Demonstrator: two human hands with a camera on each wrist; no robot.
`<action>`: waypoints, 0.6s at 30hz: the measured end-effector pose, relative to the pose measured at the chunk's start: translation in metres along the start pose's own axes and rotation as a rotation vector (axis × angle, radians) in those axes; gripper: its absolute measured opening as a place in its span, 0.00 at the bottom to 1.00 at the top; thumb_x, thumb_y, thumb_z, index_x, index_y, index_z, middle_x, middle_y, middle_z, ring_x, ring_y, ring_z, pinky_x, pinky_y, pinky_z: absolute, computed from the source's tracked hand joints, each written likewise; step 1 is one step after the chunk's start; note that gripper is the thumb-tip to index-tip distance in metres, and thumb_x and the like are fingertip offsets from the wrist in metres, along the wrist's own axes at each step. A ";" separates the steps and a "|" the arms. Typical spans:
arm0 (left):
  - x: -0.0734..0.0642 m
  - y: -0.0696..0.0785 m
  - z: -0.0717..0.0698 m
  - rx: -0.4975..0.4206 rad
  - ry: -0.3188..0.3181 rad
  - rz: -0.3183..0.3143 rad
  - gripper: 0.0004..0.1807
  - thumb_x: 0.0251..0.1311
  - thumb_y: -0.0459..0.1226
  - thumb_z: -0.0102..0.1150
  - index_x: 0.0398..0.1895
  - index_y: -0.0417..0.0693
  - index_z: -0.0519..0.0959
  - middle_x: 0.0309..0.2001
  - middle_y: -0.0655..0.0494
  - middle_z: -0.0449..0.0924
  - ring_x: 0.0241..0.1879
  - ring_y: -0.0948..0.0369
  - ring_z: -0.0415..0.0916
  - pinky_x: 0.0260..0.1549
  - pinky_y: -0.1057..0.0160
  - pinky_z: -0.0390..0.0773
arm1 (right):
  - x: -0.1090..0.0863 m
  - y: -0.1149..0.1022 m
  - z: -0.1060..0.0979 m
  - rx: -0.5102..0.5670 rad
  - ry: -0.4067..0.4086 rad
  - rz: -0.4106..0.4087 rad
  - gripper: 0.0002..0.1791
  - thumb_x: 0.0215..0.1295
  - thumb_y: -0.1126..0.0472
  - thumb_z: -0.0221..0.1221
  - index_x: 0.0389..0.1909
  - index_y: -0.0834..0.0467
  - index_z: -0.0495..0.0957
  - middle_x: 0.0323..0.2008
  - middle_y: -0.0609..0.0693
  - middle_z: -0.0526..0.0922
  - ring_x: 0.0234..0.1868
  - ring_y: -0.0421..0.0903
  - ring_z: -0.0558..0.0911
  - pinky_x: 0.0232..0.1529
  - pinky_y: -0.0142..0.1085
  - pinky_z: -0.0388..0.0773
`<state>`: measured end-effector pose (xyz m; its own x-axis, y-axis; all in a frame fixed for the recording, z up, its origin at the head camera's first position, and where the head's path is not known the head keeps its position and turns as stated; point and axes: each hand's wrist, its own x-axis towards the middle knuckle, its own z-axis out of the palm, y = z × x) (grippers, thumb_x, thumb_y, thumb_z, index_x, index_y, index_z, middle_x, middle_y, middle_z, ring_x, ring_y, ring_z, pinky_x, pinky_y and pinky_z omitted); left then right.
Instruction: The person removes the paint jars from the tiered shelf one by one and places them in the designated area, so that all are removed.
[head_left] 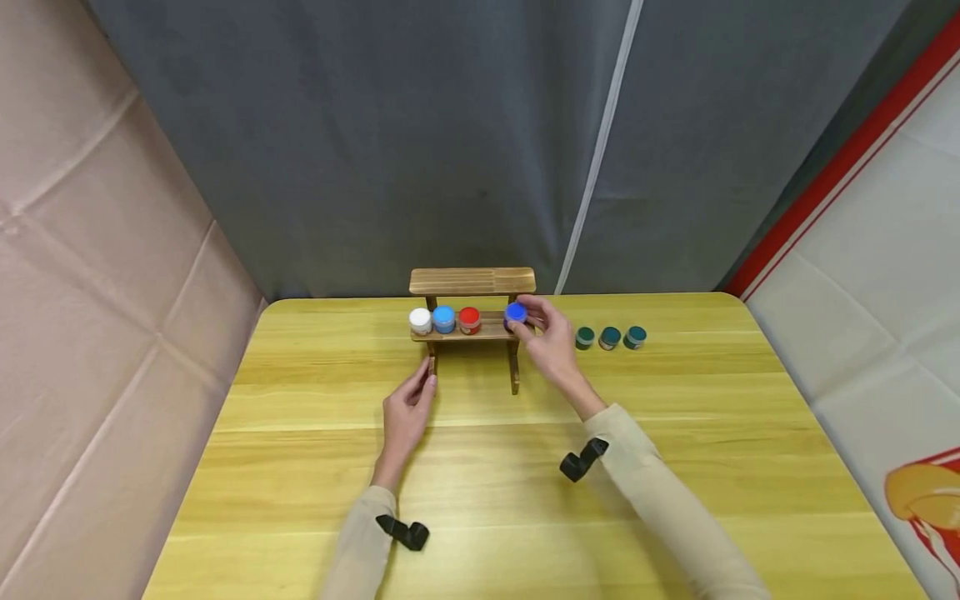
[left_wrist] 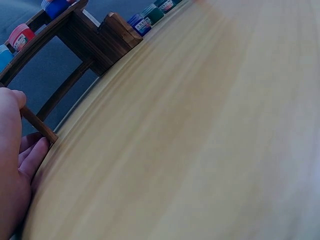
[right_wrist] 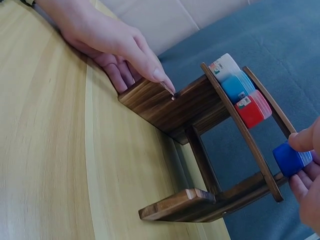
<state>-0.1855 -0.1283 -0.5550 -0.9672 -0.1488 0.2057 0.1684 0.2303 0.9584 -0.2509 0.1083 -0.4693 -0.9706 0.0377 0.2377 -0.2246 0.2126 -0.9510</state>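
Note:
A small two-tier wooden rack stands near the back edge of the table. On its lower shelf sit a white paint jar, a light blue paint jar and a red paint jar, side by side from the left. My right hand pinches a dark blue paint jar at the shelf's right end; whether the jar's base bears on the shelf is unclear. With thumb and fingers on either side, my left hand holds the rack's left side panel low down, close to the tabletop.
To the right of the rack, a green jar and two dark teal-looking jars stand in a row on the wooden table. A grey curtain hangs right behind the table, with pale walls at both sides.

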 end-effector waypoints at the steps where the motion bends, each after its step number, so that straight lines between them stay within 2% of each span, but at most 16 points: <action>1: 0.000 0.000 0.000 0.000 0.000 -0.001 0.21 0.71 0.35 0.61 0.65 0.42 0.77 0.59 0.38 0.81 0.47 0.43 0.86 0.44 0.73 0.86 | 0.000 0.000 -0.002 -0.007 -0.001 0.000 0.22 0.65 0.71 0.65 0.60 0.69 0.76 0.58 0.64 0.81 0.59 0.58 0.82 0.66 0.45 0.79; 7: 0.000 0.000 0.000 0.003 0.003 -0.005 0.21 0.71 0.36 0.60 0.65 0.43 0.78 0.59 0.38 0.80 0.47 0.43 0.86 0.43 0.75 0.86 | -0.003 -0.003 -0.010 -0.029 0.006 0.005 0.23 0.66 0.71 0.64 0.61 0.70 0.75 0.60 0.66 0.79 0.61 0.60 0.80 0.69 0.49 0.77; 14: 0.000 0.000 0.001 0.005 0.001 -0.009 0.21 0.71 0.36 0.61 0.65 0.44 0.77 0.59 0.39 0.81 0.47 0.43 0.86 0.44 0.73 0.86 | -0.012 -0.031 -0.020 -0.045 0.019 0.027 0.23 0.65 0.75 0.62 0.60 0.75 0.73 0.59 0.71 0.78 0.61 0.64 0.79 0.68 0.52 0.77; 18: 0.000 0.001 0.001 -0.002 0.009 -0.012 0.21 0.70 0.35 0.61 0.64 0.43 0.78 0.59 0.38 0.80 0.47 0.43 0.86 0.44 0.75 0.85 | -0.013 -0.027 -0.026 -0.041 0.022 0.030 0.23 0.66 0.75 0.62 0.61 0.76 0.72 0.60 0.71 0.77 0.62 0.64 0.78 0.68 0.52 0.76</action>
<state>-0.1856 -0.1273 -0.5540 -0.9675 -0.1597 0.1960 0.1573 0.2267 0.9612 -0.2304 0.1274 -0.4416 -0.9745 0.0664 0.2142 -0.1914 0.2508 -0.9489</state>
